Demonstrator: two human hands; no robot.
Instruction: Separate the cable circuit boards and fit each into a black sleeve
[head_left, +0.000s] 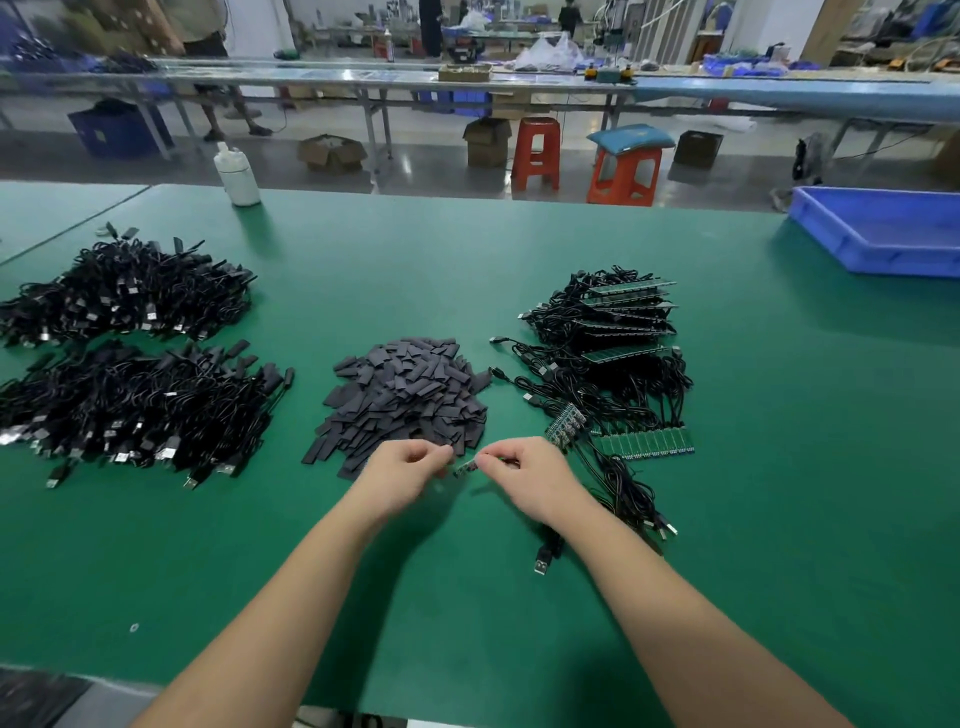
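Two hands meet just above the green table mat (519, 623), right at the near edge of the pile of black sleeves (402, 397). My left hand (402, 475) has its fingers curled in a pinch; what it grips is too small and blurred for me to name. My right hand (524, 473) pinches a small circuit board (466, 467), which pokes out toward the left hand, the two sets of fingertips almost touching across it. From under my right wrist a black cable runs back to a USB plug (543, 564) lying on the mat.

Just right of my right hand lie a short strip of joined boards (566, 423), tilted, and a longer green panel of boards (644, 444) lying flat, both with cables attached. Behind them sits a stack of cabled board panels (618, 322). Far left, two heaps of black cables (130, 353) rest well apart from my hands. I see a white bottle (237, 174) at the table's far edge and a blue tray (878, 231) at far right.
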